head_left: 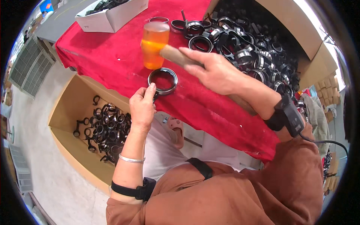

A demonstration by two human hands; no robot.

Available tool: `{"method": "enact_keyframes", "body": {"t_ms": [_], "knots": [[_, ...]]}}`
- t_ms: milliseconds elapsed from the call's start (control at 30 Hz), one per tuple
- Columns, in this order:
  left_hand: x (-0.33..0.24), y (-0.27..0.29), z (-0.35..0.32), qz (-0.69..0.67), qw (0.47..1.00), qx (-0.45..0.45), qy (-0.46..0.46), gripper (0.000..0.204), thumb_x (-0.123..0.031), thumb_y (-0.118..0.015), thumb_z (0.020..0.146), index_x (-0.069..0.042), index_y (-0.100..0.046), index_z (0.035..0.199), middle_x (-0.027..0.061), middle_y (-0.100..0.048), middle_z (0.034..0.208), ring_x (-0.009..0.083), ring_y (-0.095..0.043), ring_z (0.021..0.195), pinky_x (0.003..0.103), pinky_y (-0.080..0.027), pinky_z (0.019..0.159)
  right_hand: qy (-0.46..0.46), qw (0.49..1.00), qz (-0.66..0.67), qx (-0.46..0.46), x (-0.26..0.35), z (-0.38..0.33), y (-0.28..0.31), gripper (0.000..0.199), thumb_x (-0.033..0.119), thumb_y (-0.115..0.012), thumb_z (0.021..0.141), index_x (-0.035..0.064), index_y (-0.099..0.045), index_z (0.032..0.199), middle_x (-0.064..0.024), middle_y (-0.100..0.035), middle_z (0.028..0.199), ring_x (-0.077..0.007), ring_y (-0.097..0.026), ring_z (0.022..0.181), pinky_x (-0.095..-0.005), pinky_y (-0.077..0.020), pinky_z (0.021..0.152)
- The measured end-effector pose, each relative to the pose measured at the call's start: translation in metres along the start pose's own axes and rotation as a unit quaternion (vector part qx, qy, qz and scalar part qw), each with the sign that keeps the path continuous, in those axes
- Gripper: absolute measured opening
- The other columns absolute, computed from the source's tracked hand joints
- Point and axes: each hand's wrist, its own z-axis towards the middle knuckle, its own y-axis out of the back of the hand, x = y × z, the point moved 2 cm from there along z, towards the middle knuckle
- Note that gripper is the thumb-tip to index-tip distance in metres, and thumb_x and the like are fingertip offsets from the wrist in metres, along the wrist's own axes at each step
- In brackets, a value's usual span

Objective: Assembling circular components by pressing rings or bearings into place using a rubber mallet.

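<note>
Left hand: the left hand [142, 107] sits at about 7 o'clock from the picture centre, at the near edge of the tabletop; its fingers [150, 90] pinch the near-left edge of the round black-and-silver metal ring.
Ring: the round black-and-silver metal ring [162, 80] lies flat on the red cloth, just at 12 o'clock of the left hand and directly below the mallet head.
Right hand: the right hand [213, 71] is at 1 o'clock from the ring, clenched around the wooden handle [176, 55] of the mallet.
Mallet: the translucent orange cylindrical mallet head [154, 44] hangs above the ring, apart from it, at the ring's 12 o'clock; whether it stands quite upright I cannot tell.
Tabletop: the tabletop covered in red cloth [108, 60] carries the ring and the heap.
Heap: the heap of black and silver metal rings and clamps [240, 45] spreads at 2 o'clock from the ring, running into an open cardboard box [300, 33].
Floor box: the open cardboard box on the floor [71, 108] at 9 o'clock of the left hand holds black ringed parts [103, 129].
White box: the white cardboard box [112, 15] stands at 11 o'clock on the far tabletop edge, dark parts inside.
Wrists: a silver bangle [131, 160] on the left; black straps on both.
</note>
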Motion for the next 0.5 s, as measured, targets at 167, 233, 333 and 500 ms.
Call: {"method": "enact_keyframes", "body": {"t_ms": [167, 233, 333, 500], "knots": [[0.007, 0.006, 0.001, -0.055, 0.998, 0.019, -0.010, 0.029, -0.027, -0.058, 0.088, -0.008, -0.053, 0.067, -0.0057, -0.042, 0.054, 0.0023, -0.036, 0.042, 0.019, -0.029, 0.038, -0.140, 0.970, 0.182, -0.077, 0.043, -0.011, 0.043, 0.042, 0.016, -0.049, 0.089, 0.0020, -0.043, 0.129, -0.0226, -0.055, 0.117, -0.0231, -0.055, 0.109, -0.0334, -0.0393, 0.095], [0.004, 0.004, 0.000, -0.057, 0.998, 0.017, -0.026, 0.029, -0.027, -0.057, 0.089, -0.008, -0.052, 0.067, -0.0060, -0.041, 0.053, 0.0020, -0.034, 0.042, 0.020, -0.028, 0.038, -0.107, 0.974, 0.165, -0.114, 0.022, -0.031, 0.017, 0.044, 0.017, -0.051, 0.089, 0.0023, -0.042, 0.129, -0.0202, -0.062, 0.101, -0.0222, -0.062, 0.092, -0.0330, -0.0470, 0.084], [0.009, 0.000, 0.003, -0.012, 0.999, 0.010, -0.048, 0.030, -0.026, -0.056, 0.089, -0.009, -0.052, 0.066, -0.0060, -0.040, 0.052, 0.0022, -0.034, 0.042, 0.021, -0.028, 0.038, -0.188, 0.960, 0.205, -0.008, -0.013, -0.046, -0.015, 0.052, 0.020, -0.051, 0.090, 0.0086, -0.032, 0.137, -0.0038, -0.054, 0.066, -0.0104, -0.054, 0.054, -0.0250, -0.0478, 0.052], [0.009, 0.001, 0.003, 0.000, 0.998, 0.009, -0.054, 0.029, -0.026, -0.054, 0.090, -0.010, -0.052, 0.067, -0.0062, -0.043, 0.055, 0.0021, -0.036, 0.045, 0.020, -0.029, 0.040, -0.176, 0.954, 0.235, -0.068, -0.001, -0.043, 0.019, 0.050, 0.022, -0.048, 0.092, 0.0124, -0.032, 0.138, 0.0005, -0.050, 0.063, -0.0057, -0.046, 0.048, -0.0209, -0.0418, 0.043]]}}
